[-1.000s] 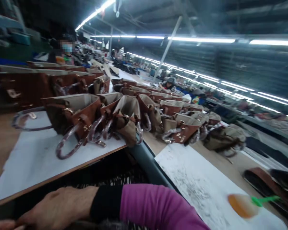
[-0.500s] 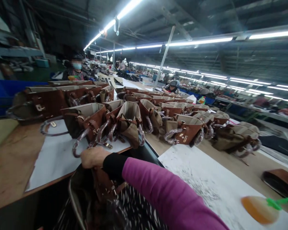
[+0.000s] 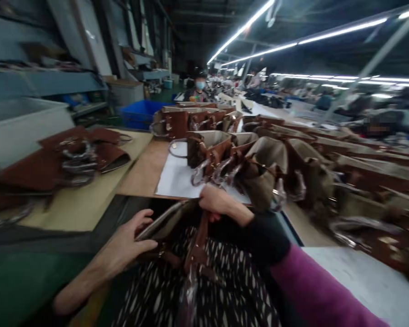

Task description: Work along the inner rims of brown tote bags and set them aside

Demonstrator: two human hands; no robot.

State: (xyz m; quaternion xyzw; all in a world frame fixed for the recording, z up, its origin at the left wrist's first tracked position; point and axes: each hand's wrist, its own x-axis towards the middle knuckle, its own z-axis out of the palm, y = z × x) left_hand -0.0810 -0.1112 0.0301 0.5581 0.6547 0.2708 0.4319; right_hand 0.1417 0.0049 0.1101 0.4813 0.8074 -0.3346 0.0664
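Observation:
A brown and olive handbag hangs tilted in front of my lap, over a black-and-white patterned garment. My right hand is closed on its upper edge at the right end. My left hand is at the other end of the bag, thumb and fingers apart with the pale-lined rim between them; whether they press on it is unclear. Plastic-wrapped handles dangle below the bag, blurred. Just beyond my hands, similar handbags stand in rows, on white paper.
At left, flat brown bag pieces lie on a yellowish board, beside a pale bin. A blue crate is farther back. A masked person is behind the bags. More handbags fill the right side.
The view has turned left, bringing the flat bag pieces and pale bin into sight. My left hand has appeared at the bag's rim. My right hand still grips the bag.

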